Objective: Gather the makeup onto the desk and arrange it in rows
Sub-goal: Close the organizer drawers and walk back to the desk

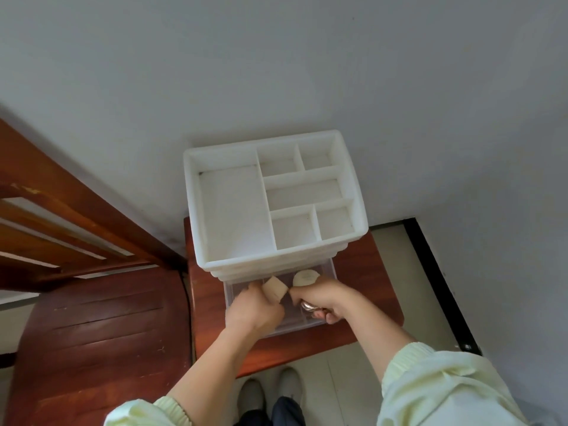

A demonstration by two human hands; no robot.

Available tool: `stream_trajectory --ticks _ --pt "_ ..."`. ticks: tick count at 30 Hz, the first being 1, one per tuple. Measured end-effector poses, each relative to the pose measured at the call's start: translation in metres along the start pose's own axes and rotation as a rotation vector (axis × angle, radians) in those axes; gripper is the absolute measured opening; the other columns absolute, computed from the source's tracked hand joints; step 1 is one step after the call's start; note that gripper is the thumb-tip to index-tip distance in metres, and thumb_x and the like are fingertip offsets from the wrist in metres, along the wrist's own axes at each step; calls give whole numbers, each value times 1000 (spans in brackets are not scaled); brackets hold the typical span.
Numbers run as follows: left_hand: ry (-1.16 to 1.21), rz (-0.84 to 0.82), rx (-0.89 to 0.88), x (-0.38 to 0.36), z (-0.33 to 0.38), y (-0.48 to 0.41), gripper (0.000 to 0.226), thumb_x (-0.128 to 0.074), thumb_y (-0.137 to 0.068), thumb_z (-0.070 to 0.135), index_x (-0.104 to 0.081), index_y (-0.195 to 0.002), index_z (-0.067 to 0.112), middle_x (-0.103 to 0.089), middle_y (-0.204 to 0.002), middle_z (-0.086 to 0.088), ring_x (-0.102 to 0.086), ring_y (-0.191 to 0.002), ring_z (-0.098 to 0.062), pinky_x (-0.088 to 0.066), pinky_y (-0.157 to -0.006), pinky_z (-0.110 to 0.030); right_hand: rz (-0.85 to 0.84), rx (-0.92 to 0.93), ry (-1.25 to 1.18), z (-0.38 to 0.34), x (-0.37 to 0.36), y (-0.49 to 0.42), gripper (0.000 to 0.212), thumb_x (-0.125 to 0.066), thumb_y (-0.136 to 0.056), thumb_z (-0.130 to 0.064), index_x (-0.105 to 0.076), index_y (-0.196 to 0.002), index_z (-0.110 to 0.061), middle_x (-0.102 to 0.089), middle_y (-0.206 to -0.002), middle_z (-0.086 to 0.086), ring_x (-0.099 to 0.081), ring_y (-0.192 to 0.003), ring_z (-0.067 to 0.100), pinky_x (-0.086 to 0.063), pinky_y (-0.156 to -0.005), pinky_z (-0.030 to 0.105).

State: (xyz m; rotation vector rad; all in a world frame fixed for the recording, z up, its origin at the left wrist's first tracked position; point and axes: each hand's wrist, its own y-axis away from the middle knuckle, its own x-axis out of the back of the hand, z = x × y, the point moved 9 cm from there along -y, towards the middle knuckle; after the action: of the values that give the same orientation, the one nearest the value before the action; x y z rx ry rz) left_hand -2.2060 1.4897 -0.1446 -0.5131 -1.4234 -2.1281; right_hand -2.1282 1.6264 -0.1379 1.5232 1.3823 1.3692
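Holding makeup point(274, 289) in clear drawer point(302, 328)

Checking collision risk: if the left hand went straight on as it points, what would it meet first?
The left hand would probably meet the front of the white organizer above the clear drawer; depth unclear.

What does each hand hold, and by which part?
The left hand grips a beige wedge by its lower end. The right hand grips a shiny metallic item; which part cannot be told.
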Motion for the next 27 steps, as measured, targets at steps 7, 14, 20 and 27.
stream_trajectory --ticks 7,14,20,27 --pt "170 53 -84 19 -2 43 18 -55 -75 19 -48 -92 16 -62 -82 -1 -57 -69 -17 -39 -55 -27 -203 132 -208 29 -3 47 19 -63 -79 -29 -54 -81 -12 -53 -61 3 -51 -47 15 -39 -45 20" --pt "280 -210 -105 -20 -12 87 41 -57 -50 20 -53 -90 13 -59 -75 0 -54 -67 -16 -45 -61 -28 -119 170 -659 83 -25 56 70 -76 -50 -32 -55 -112 -6 -67 -113 20 -68 -102 27 -57 -74 36" --pt "147 -256 -134 -34 -10 86 37 -60 -49 18 -54 -85 15 -58 -75 -1 -55 -69 -18 -46 -61 -29 -15 270 -903 75 -17 56 53 -69 -64 -23 -57 -110 1 -52 -103 12 -56 -100 18 -53 -96 40" --pt "145 -172 -187 -28 -4 77 33 -60 -53 15 -56 -85 8 -56 -67 -2 -54 -59 -17 -44 -54 -29 -67 342 -1048 48 -5 57 29 -55 -90 -10 -54 -116 3 -50 -122 12 -54 -114 22 -47 -101 41"
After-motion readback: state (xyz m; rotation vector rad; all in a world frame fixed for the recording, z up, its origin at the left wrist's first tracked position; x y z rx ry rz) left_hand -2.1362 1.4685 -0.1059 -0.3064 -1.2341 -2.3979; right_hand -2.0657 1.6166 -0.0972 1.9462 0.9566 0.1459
